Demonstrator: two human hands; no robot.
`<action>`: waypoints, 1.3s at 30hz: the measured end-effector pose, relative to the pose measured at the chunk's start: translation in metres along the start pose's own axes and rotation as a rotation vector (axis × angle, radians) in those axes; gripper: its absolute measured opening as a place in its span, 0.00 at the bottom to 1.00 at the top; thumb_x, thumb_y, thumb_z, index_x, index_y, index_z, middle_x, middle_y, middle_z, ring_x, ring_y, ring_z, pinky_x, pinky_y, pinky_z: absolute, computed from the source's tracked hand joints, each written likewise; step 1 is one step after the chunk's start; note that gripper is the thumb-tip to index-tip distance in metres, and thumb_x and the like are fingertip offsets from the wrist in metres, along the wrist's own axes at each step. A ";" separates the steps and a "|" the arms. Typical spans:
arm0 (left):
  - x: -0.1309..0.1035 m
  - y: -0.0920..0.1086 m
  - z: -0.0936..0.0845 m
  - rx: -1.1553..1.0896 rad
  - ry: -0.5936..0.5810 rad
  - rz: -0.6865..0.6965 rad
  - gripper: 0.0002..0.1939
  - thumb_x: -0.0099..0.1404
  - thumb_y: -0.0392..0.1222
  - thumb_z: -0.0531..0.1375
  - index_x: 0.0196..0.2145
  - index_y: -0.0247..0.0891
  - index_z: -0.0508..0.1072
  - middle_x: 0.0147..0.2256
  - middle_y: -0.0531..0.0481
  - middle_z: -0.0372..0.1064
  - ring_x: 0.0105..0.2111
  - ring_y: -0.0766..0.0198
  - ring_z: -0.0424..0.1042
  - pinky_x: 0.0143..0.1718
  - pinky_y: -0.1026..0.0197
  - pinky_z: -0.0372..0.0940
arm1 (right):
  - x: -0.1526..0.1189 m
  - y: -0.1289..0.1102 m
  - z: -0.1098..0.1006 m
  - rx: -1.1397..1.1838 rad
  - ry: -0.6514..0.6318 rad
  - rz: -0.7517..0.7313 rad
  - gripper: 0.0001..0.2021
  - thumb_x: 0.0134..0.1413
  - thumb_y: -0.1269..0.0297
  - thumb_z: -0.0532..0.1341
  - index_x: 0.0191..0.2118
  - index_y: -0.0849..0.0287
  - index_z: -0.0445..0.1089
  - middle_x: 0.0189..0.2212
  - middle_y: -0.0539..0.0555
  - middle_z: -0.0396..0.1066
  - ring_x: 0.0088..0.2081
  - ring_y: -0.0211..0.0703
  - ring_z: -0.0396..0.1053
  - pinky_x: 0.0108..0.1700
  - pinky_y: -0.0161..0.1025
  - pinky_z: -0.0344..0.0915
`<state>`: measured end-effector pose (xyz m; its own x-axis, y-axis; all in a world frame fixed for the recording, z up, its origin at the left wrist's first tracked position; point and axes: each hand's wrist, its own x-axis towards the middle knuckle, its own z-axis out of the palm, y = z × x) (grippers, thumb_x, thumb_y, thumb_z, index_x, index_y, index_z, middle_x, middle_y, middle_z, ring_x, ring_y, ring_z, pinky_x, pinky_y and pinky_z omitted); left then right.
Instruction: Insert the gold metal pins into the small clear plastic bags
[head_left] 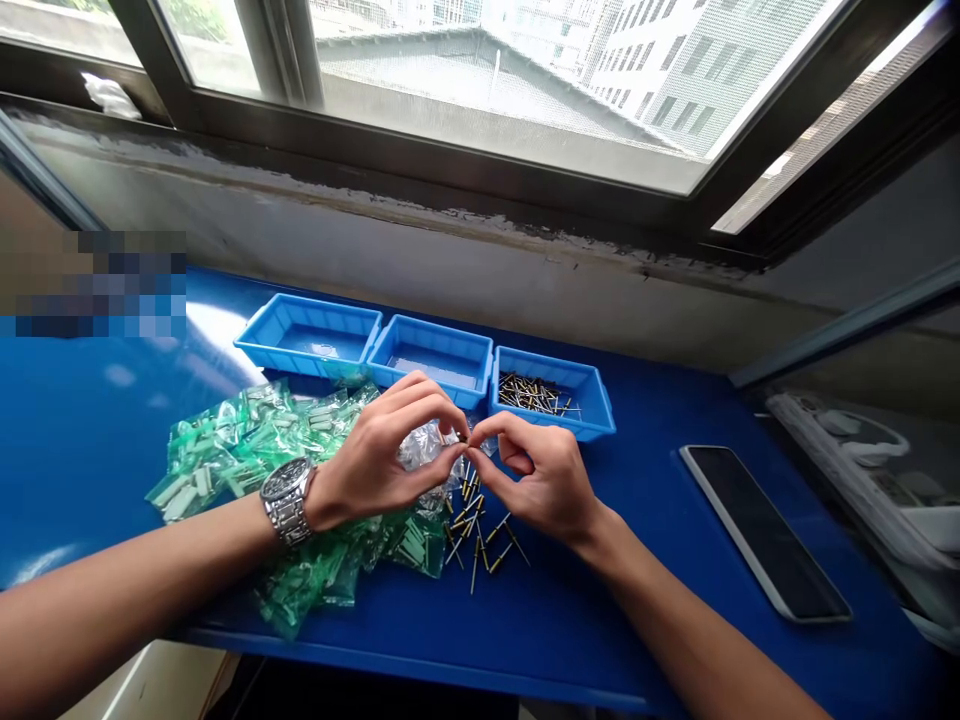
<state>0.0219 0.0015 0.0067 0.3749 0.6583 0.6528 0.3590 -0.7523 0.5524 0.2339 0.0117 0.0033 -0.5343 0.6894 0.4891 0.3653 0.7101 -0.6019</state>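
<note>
My left hand (401, 440), with a metal watch on its wrist, pinches thumb and forefinger together above the table. My right hand (541, 470) is also closed in a pinch, its fingertips meeting those of the left. A tiny dark and yellowish piece (463, 440) shows between the fingertips, mostly hidden, so its kind is unclear. Just below lie several slim metal pins (474, 520) with thicker yellow ends, scattered on the blue table. Clear plastic bags (429, 447) lie partly behind my left hand. Green plastic packets (240, 440) with pale strips inside are heaped around my left wrist.
Three blue trays stand in a row at the back: a left tray (251, 338), a middle tray (431, 326) and a right tray (600, 405) holding many pins. A phone (765, 535) lies at the right. The window wall (450, 255) bounds the table (645, 600) behind.
</note>
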 end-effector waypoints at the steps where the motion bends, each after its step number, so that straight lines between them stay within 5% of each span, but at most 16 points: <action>1: 0.000 0.000 0.000 -0.001 0.002 -0.006 0.04 0.66 0.31 0.63 0.38 0.36 0.73 0.33 0.48 0.71 0.36 0.60 0.67 0.39 0.55 0.65 | 0.000 -0.001 0.000 -0.014 0.025 -0.004 0.03 0.62 0.65 0.64 0.38 0.58 0.72 0.18 0.41 0.53 0.18 0.31 0.49 0.22 0.34 0.50; 9: 0.000 -0.001 0.000 0.005 -0.056 -0.005 0.02 0.67 0.33 0.63 0.39 0.36 0.73 0.33 0.48 0.72 0.36 0.60 0.67 0.40 0.54 0.65 | -0.004 -0.012 0.001 -0.142 0.223 -0.135 0.02 0.61 0.68 0.66 0.39 0.57 0.73 0.19 0.44 0.63 0.18 0.32 0.52 0.22 0.35 0.55; 25: -0.001 0.000 0.000 0.007 -0.027 0.009 0.04 0.67 0.31 0.63 0.39 0.35 0.73 0.33 0.48 0.72 0.36 0.60 0.67 0.40 0.55 0.65 | 0.000 0.001 0.006 -0.036 0.061 -0.096 0.03 0.63 0.68 0.64 0.40 0.61 0.75 0.26 0.48 0.73 0.22 0.32 0.62 0.25 0.33 0.62; 39: 0.000 0.000 0.000 -0.008 -0.076 -0.013 0.02 0.68 0.33 0.63 0.39 0.34 0.73 0.35 0.47 0.72 0.38 0.60 0.67 0.42 0.55 0.65 | -0.001 -0.013 0.003 -0.106 0.259 -0.188 0.03 0.57 0.73 0.67 0.37 0.61 0.74 0.25 0.47 0.72 0.21 0.30 0.59 0.25 0.31 0.61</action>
<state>0.0216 0.0010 0.0070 0.4346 0.6677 0.6044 0.3577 -0.7439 0.5645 0.2272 0.0018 0.0088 -0.3931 0.5486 0.7379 0.3629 0.8299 -0.4237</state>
